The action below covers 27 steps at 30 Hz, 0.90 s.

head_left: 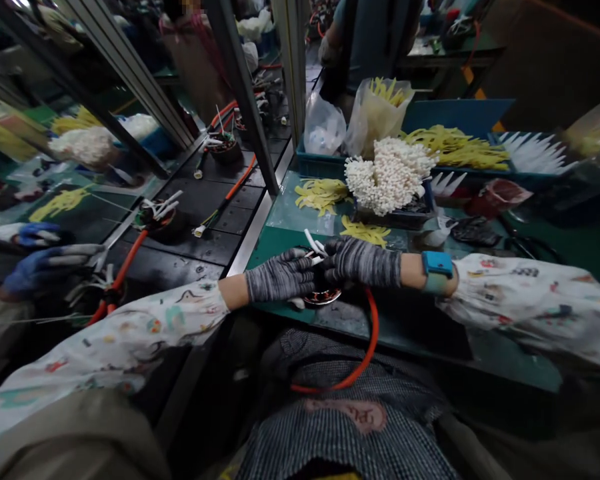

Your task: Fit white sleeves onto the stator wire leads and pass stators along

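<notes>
Where the two gloved hands meet, a copper-wound round part (325,297) sits between them at the near edge of the green tabletop (275,250), partly covered by their fingers. On the part's left, the left hand (283,277) has its fingers stretched out over the upper rim. On its right, the right hand (363,260) reaches in with bent fingers that cover its upper right side; whether either hand grips a wire or merely presses, I cannot tell. White tubes (313,244) stick up from the part between the hands. Just right of the part, an orange cable (374,323) curves down over the person's checked apron (350,373). Beyond the part lie yellow strips (365,232), with a bundle of white sticks (387,175) farther back. Well left of it, a co-worker's blue-gloved hand (43,268) is near another orange cable (130,259).
</notes>
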Each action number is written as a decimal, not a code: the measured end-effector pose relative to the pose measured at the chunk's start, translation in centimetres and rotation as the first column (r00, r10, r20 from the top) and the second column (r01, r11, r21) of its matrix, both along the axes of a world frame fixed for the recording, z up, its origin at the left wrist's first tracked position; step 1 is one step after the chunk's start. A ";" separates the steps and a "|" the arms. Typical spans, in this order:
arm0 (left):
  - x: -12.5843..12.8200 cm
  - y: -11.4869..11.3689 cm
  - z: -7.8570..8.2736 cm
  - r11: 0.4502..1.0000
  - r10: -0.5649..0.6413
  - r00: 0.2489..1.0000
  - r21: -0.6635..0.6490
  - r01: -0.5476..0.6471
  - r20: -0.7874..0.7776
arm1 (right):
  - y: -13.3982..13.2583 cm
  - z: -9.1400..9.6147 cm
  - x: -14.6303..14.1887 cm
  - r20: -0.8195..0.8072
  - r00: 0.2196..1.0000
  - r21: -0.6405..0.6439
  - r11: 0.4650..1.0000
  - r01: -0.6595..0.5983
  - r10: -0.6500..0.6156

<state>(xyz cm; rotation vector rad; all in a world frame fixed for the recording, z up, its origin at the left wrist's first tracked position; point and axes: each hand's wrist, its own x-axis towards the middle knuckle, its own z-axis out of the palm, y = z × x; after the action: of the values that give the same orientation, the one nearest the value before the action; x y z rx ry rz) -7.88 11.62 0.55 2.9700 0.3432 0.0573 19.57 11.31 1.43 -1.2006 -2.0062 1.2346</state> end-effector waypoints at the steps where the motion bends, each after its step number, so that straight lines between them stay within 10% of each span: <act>1: 0.0 -0.1 0.2 1.000 0.002 1.000 0.019 -0.002 -0.006 | -0.2 0.1 0.3 0.016 0.996 0.036 0.995 -0.088 0.088; 6: 1.3 0.9 2.3 0.996 -0.085 0.996 -0.003 0.085 0.039 | -4.1 -1.6 3.0 0.212 0.960 0.359 0.899 -0.252 0.184; 12: 4.6 2.6 5.0 0.980 0.135 0.984 -0.164 -0.115 0.116 | -13.3 -7.3 2.6 0.246 0.728 0.807 0.551 0.212 -0.640; 19: 8.3 3.6 3.3 0.912 0.130 0.991 -0.396 -0.113 0.016 | -15.6 -3.2 5.3 0.306 0.652 0.841 0.518 0.157 -0.694; 23: 8.5 4.4 1.9 0.725 0.246 0.957 -0.685 -0.074 0.157 | -12.5 -0.6 8.7 0.260 0.657 0.907 0.413 0.086 -0.707; 27: 8.6 4.5 1.4 0.543 0.359 0.929 -0.830 -0.132 0.087 | -11.8 -1.3 9.4 0.189 0.818 0.858 0.497 0.132 -0.543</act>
<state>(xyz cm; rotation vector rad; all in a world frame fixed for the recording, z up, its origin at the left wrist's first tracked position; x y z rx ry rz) 0.73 16.14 1.92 1.9290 0.5699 0.2346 28.98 -0.48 0.12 -1.3166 -2.0579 -0.2811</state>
